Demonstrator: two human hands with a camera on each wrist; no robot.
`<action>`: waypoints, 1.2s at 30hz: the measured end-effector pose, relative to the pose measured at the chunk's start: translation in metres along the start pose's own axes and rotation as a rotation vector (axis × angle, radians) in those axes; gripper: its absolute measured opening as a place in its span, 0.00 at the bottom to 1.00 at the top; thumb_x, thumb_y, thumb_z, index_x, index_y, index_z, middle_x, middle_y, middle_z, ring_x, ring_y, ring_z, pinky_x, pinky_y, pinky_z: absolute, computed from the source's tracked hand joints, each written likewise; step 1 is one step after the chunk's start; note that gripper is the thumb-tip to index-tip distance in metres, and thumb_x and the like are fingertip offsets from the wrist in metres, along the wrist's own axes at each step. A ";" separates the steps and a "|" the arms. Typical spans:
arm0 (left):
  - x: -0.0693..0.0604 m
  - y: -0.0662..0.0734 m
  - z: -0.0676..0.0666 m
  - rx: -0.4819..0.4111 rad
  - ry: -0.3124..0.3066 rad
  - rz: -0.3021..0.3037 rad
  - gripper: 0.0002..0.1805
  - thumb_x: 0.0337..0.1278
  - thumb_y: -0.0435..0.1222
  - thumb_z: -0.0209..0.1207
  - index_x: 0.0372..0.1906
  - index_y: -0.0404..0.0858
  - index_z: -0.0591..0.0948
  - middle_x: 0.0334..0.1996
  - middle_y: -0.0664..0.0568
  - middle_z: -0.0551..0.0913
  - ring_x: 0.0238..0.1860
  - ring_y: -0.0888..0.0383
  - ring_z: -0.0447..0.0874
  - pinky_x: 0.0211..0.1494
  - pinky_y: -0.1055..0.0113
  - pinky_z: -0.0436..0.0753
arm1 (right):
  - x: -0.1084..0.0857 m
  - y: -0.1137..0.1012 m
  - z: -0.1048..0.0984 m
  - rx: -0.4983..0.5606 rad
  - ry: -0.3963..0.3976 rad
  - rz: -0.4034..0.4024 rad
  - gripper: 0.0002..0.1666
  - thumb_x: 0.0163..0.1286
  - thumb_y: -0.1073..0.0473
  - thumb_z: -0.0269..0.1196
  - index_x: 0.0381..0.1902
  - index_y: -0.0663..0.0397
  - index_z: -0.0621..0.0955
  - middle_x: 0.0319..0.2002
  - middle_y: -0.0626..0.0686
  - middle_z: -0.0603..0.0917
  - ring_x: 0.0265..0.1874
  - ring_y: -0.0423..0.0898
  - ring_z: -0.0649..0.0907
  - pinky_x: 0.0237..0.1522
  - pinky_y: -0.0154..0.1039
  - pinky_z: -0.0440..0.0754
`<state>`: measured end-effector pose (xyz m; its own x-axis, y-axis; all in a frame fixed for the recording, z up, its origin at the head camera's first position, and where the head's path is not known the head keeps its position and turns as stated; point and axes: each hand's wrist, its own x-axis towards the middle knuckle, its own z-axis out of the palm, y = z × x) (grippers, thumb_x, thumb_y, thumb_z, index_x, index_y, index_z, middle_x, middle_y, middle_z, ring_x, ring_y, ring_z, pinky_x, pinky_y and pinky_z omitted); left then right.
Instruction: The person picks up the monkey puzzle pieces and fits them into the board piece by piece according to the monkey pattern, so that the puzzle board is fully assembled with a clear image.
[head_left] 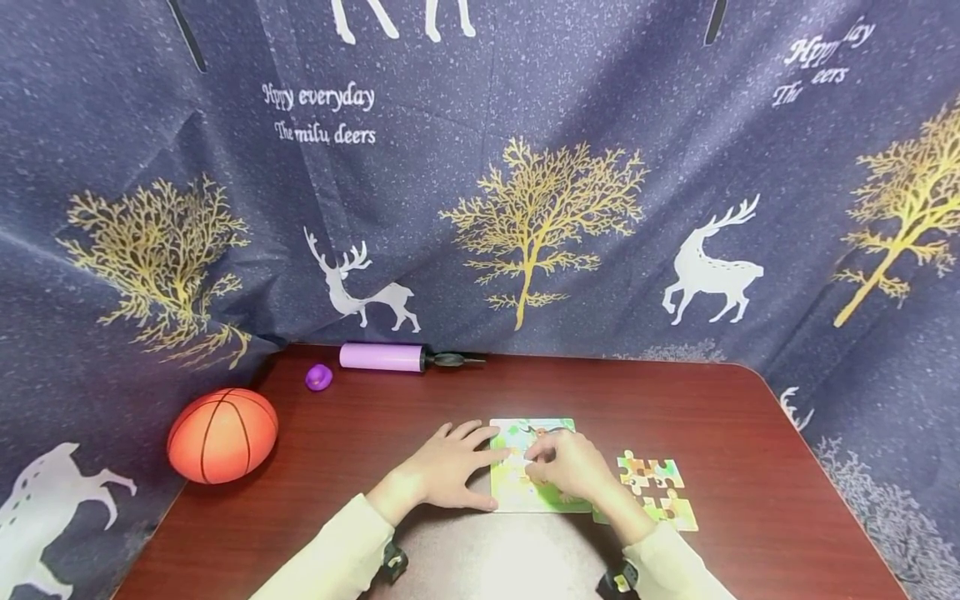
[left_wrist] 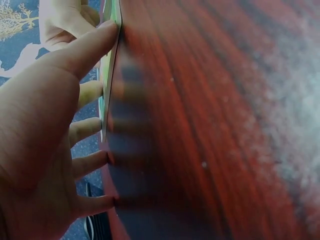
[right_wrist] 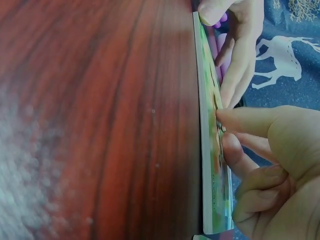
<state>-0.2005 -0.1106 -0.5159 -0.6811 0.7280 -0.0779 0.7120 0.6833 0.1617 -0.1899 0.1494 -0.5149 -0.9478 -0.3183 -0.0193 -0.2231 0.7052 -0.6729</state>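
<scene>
A square picture puzzle board [head_left: 512,498] in greens and yellows lies flat on the table. My left hand [head_left: 450,468] is spread with its fingers straight, and its thumb and nearer fingers touch the board's left edge. Over the right half of the board, my right hand [head_left: 576,468] pinches a small puzzle piece [right_wrist: 221,127] between thumb and forefinger, low against the board's surface. The other fingers of that hand curl inward. Most of the pinched piece is hidden by the fingers. Several puzzle pieces [head_left: 678,510] lie right of the board, some partly behind the right wrist.
An orange basketball-patterned ball [head_left: 223,436] sits at the table's left edge. Toward the back left are a small purple object [head_left: 318,377] and a purple hand pump [head_left: 382,357] with a black end. A dark cloth [head_left: 480,250] printed with deer and trees hangs behind the table [head_left: 750,450].
</scene>
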 end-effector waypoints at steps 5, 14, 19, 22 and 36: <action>0.001 0.001 0.000 0.014 0.008 0.002 0.45 0.58 0.72 0.59 0.79 0.63 0.68 0.79 0.54 0.62 0.79 0.46 0.56 0.73 0.36 0.63 | -0.001 0.000 0.001 0.013 -0.003 0.007 0.06 0.60 0.60 0.74 0.36 0.45 0.90 0.22 0.39 0.81 0.07 0.36 0.74 0.13 0.38 0.74; 0.002 0.001 -0.002 0.032 0.006 0.000 0.45 0.58 0.72 0.59 0.79 0.62 0.68 0.79 0.54 0.62 0.79 0.46 0.56 0.73 0.38 0.64 | 0.000 0.000 0.002 0.026 0.001 0.006 0.06 0.59 0.59 0.74 0.35 0.45 0.89 0.22 0.39 0.81 0.09 0.37 0.74 0.14 0.38 0.74; 0.001 0.001 -0.001 0.027 0.012 0.004 0.44 0.58 0.71 0.59 0.79 0.62 0.68 0.79 0.54 0.62 0.79 0.46 0.57 0.73 0.38 0.64 | 0.001 0.001 0.003 0.030 0.001 0.013 0.06 0.58 0.60 0.74 0.35 0.44 0.89 0.22 0.39 0.81 0.08 0.37 0.74 0.14 0.38 0.73; 0.000 0.001 0.000 0.016 0.011 0.000 0.44 0.59 0.71 0.58 0.79 0.62 0.68 0.79 0.55 0.62 0.79 0.47 0.56 0.73 0.37 0.64 | 0.000 0.000 0.003 0.032 0.001 0.010 0.06 0.58 0.60 0.73 0.34 0.45 0.89 0.22 0.39 0.81 0.08 0.36 0.74 0.13 0.38 0.73; -0.002 0.015 -0.005 0.081 0.040 0.012 0.42 0.62 0.66 0.60 0.77 0.52 0.72 0.77 0.53 0.66 0.77 0.49 0.62 0.73 0.42 0.66 | -0.002 -0.002 0.002 0.077 -0.006 0.040 0.07 0.58 0.61 0.73 0.35 0.47 0.89 0.23 0.40 0.82 0.07 0.37 0.75 0.12 0.38 0.76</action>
<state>-0.1896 -0.1023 -0.5085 -0.6779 0.7343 -0.0368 0.7302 0.6782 0.0821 -0.1866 0.1471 -0.5151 -0.9542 -0.2946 -0.0518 -0.1664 0.6667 -0.7265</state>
